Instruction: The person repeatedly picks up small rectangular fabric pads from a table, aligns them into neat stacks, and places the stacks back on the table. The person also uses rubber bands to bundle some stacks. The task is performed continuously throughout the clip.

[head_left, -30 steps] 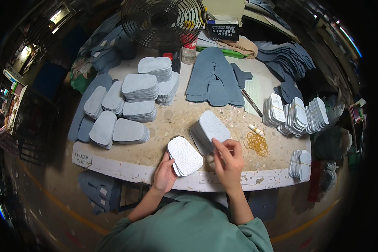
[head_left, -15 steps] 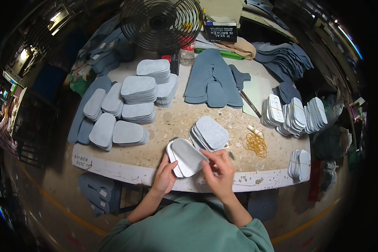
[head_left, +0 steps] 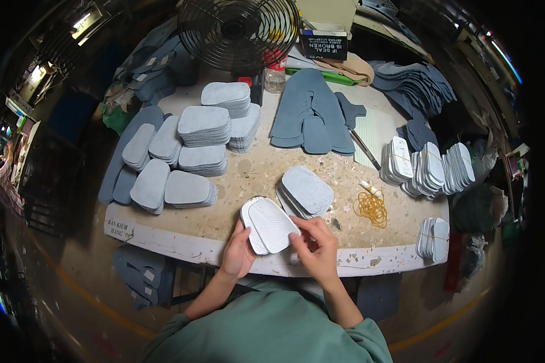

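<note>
White rounded pieces (head_left: pixel 269 227) are held over the near edge of the desk (head_left: pixel 248 181), fanned so that the top piece (head_left: pixel 276 225) sits askew to the right. Left hand (head_left: pixel 238 253): fingers pinching the held pieces at their left edge. Right hand (head_left: pixel 316 248): fingers appear to pinch the right edge of the top piece. Just beyond, an unbanded pile (head_left: pixel 309 189) rests on the desk. Progress, by judgement: partial. Done: banded bundles (head_left: pixel 430 164) at the right, plus one bundle (head_left: pixel 433 238) nearer the edge. Remaining: held pieces and pile, neither banded; loose rubber bands (head_left: pixel 370 209) lie right of the pile. Pale grey stacks (head_left: pixel 204 125) at the left show no bands. Count in hand: cannot tell.
</note>
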Demonstrator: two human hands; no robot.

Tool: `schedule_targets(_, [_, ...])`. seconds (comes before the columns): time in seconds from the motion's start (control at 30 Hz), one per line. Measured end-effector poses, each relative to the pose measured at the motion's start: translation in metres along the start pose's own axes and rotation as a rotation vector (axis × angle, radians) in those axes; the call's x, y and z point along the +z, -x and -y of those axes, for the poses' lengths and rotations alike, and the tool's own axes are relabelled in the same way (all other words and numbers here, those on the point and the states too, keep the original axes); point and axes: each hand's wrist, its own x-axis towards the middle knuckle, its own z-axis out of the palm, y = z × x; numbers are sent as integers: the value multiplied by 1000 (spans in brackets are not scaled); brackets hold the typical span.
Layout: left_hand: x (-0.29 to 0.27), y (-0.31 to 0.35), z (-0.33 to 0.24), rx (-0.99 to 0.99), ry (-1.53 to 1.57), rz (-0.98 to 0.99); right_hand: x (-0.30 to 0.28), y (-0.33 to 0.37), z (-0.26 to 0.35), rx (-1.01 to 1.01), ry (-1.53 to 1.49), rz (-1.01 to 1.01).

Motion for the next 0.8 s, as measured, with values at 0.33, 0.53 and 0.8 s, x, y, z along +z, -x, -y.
schedule_targets(0.33, [1,-1,-1,34,-93,36,-10,-16,1,-235,294,-144])
schedule_targets(0.53, [1,-1,1,74,-75,28,8,2,5,-185,281,-89])
schedule_targets(0.8, [0,-1,0,38,-69,25,-10,-11,16,-242,125,-168])
